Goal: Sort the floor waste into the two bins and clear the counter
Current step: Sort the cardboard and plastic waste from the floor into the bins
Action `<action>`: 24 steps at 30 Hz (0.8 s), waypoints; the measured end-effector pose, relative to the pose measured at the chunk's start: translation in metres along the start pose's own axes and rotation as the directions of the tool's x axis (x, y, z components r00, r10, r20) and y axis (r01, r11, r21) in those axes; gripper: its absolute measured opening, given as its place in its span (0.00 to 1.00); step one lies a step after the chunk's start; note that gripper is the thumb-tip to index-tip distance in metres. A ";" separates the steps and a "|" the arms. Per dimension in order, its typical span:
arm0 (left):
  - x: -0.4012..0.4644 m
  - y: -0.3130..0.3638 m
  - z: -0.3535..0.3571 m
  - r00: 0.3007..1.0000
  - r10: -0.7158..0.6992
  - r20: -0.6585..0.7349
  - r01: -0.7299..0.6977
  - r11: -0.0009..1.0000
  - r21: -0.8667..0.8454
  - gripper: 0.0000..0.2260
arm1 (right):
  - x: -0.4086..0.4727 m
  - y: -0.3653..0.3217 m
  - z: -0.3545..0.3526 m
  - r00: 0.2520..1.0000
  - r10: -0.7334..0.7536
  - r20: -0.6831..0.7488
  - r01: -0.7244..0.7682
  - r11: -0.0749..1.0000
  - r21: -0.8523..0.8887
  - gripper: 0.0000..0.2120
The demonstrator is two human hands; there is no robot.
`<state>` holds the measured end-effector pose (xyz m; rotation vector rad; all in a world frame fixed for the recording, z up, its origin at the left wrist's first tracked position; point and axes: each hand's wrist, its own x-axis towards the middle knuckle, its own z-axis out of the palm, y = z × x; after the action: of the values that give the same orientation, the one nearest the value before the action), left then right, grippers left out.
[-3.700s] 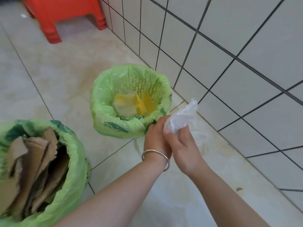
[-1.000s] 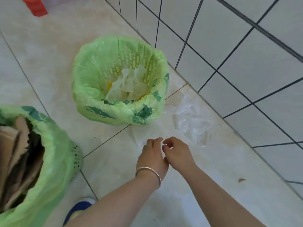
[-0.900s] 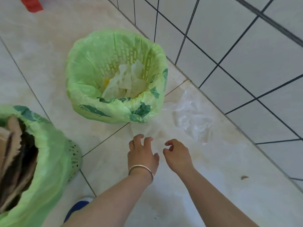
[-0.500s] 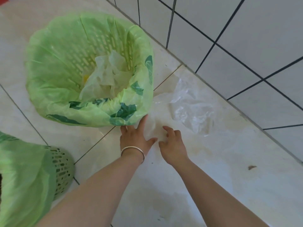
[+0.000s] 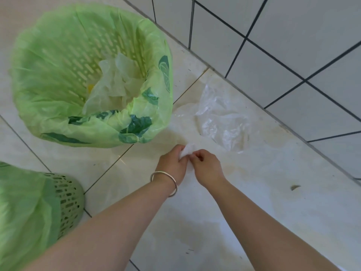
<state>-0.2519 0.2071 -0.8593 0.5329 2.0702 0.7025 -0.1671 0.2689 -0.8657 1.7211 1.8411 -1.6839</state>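
Home utility corner, likely kitchen or washroom: white tiled wall (image 5: 293, 45), glossy floor tiles (image 5: 254, 192), two lined bins (image 5: 58, 118).

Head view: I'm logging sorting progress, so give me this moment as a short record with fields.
left hand: pinches a bunched white plastic sheet
right hand: pinches the same sheet
clear plastic bag: flat on the floor by the wall
far bin: green liner, pale plastic waste inside
near bin: green liner, contents out of view
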 end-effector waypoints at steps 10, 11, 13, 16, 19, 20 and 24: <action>0.015 0.047 0.011 0.986 0.014 -0.167 -0.055 0.968 -0.246 0.06 | -0.009 -0.011 -0.049 0.960 -0.137 -0.244 0.159 0.985 0.072 0.12; 0.021 0.051 0.011 0.982 0.019 -0.186 -0.063 0.971 -0.231 0.07 | -0.006 -0.010 -0.053 0.947 -0.135 -0.292 0.161 0.985 0.067 0.11; 0.037 0.058 0.012 0.970 0.050 -0.238 -0.086 0.986 -0.144 0.11 | 0.003 -0.008 -0.061 0.895 -0.150 -0.419 0.169 0.986 0.008 0.07; 0.062 0.062 0.013 0.928 0.176 -0.328 -0.134 0.980 0.148 0.16 | 0.022 -0.006 -0.070 0.844 -0.174 -0.508 0.097 0.980 -0.174 0.15; 0.082 0.059 0.014 0.898 0.339 -0.280 -0.208 0.889 0.408 0.14 | 0.038 -0.010 -0.073 0.885 -0.127 -0.447 -0.055 0.927 -0.372 0.30; 0.086 0.059 0.014 0.901 0.366 -0.233 -0.231 0.859 0.456 0.13 | 0.042 -0.011 -0.072 0.904 -0.110 -0.413 -0.083 0.903 -0.422 0.33; 0.102 0.061 0.021 0.939 0.339 -0.048 -0.252 0.779 0.575 0.14 | 0.058 -0.009 -0.066 0.958 -0.053 -0.282 -0.109 0.843 -0.527 0.34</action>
<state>-0.2824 0.3196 -0.8894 1.1973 2.3627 0.2882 -0.1571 0.3561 -0.8752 1.7751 2.1200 -0.7962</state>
